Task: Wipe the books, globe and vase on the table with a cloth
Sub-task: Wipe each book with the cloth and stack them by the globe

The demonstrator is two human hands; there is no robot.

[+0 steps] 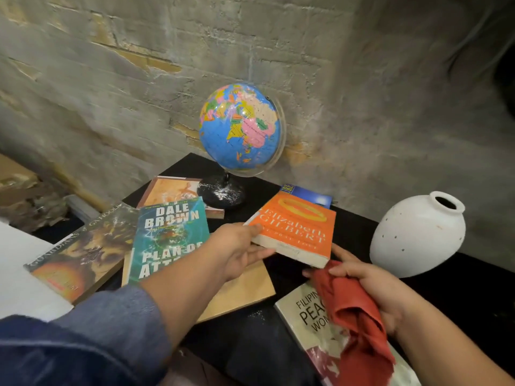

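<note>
Hands meet over an orange book (301,232) at the middle of a black surface (351,221), seen from our own head-height looking down. Our left grip (239,249), reaching out of a blue denim sleeve (92,327), pinches the book's near left corner, thumb on the cover and fingers underneath; the near edge looks lifted clear of the surface, while the far end overlaps a blue book (309,195). Our right grip (370,288) is closed round a bunched red cloth (354,310), which hangs down from the palm, and one finger stretches to just beside the orange book's near right corner. We cannot tell whether the cloth touches the book. Behind the orange book, the globe (239,126) stands upright on its black base, which is flecked with white, close to a rough grey brick wall (111,79). To the right, well apart from the globe, the white vase (418,238) leans on its side with its mouth turned up and away. On the left, a teal Dale Brown paperback (167,238) lies over a tan book (242,291), with a Guardians of Ga'Hoole volume (83,246) beside it and another pale book (170,190) just beside the globe's base. Under the right grip and the cloth lies a cream book (298,310) with dark lettering.
</note>
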